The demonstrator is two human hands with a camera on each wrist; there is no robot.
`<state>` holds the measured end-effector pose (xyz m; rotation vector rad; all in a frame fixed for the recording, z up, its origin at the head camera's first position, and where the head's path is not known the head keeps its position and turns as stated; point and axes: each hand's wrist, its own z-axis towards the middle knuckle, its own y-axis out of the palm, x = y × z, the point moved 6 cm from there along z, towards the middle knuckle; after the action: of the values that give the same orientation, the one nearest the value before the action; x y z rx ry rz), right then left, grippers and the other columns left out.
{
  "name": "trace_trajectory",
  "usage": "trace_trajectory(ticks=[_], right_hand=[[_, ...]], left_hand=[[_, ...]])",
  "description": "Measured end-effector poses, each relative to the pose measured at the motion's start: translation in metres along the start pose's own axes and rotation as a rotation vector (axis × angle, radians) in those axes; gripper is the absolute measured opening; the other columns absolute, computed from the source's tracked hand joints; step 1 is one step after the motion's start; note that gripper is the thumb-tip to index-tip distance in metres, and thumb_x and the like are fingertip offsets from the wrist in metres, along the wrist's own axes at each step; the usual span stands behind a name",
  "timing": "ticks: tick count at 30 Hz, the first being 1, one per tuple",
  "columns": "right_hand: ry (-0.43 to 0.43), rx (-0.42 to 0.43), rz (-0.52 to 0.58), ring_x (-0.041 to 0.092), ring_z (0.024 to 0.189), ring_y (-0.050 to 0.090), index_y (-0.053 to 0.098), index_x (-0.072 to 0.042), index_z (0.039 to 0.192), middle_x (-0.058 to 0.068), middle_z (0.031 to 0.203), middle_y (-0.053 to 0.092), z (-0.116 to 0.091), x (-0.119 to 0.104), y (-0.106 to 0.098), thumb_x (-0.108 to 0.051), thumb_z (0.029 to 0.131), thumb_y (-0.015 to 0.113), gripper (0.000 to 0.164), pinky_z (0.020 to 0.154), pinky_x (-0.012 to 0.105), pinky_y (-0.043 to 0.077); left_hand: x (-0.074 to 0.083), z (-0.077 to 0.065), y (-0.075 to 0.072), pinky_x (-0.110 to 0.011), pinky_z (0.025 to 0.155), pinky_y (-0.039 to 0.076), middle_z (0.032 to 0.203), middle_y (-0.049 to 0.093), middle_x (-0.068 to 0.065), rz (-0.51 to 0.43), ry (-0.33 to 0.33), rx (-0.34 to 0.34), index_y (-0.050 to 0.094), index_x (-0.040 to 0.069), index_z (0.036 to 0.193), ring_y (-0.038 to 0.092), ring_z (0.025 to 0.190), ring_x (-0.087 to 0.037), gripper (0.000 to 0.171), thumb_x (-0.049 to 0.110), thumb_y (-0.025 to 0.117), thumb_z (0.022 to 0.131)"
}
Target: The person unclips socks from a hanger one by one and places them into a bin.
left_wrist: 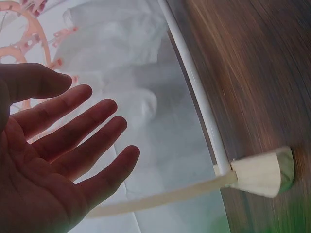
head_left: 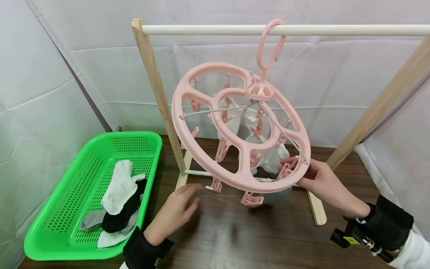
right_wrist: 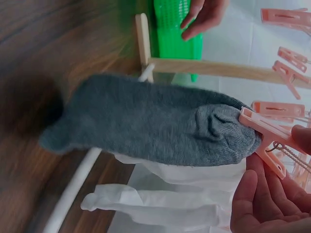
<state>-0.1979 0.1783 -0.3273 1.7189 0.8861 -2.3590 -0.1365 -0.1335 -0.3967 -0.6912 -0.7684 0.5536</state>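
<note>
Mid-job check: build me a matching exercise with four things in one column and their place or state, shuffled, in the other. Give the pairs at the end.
Column one:
1. Pink hanger
2. Green basket
3. Left hand
4. Right hand

Column two:
A. Has several socks lying in it
B. Pinches a pink clip at the end of a gray sock
C. Hooked over the white rail
D. Holds nothing

Pairs: 1-C, 2-A, 3-D, 4-B

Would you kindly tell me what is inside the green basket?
Inside the green basket, a white sock lies partly over a black sock, with gray cloth and pale cloth showing beside them. Their covered parts, and anything under the pile, cannot be seen.
</note>
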Motion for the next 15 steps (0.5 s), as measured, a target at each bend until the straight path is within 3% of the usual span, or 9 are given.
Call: trace_trajectory(ticks=[9, 15], right_hand=[[0.034, 0.025, 0.004, 0.01, 0.104, 0.061, 0.056, 0.002, 0.128, 0.0, 0.117, 0.065, -0.01, -0.005, 0.013, -0.004, 0.096, 0.059, 0.033, 0.078, 0.025, 0.05], [0.036, 0.048, 0.16, 0.013, 0.107, 0.06, 0.053, 0.0, 0.131, 0.003, 0.12, 0.064, -0.017, -0.006, 0.02, 0.001, 0.096, 0.056, 0.035, 0.081, 0.025, 0.05]], left_hand=[[0.019, 0.013, 0.02, -0.036, 0.079, 0.051, 0.11, 0.066, -0.014, -0.11, 0.074, -0.024, 0.061, -0.002, 0.118, 0.063, 0.1, -0.024, 0.033, -0.006, 0.066, 0.085], [0.031, 0.022, 0.031, -0.036, 0.085, 0.05, 0.116, 0.065, -0.011, -0.172, 0.08, -0.05, 0.058, 0.003, 0.125, 0.062, 0.105, -0.023, 0.04, -0.004, 0.067, 0.086]])
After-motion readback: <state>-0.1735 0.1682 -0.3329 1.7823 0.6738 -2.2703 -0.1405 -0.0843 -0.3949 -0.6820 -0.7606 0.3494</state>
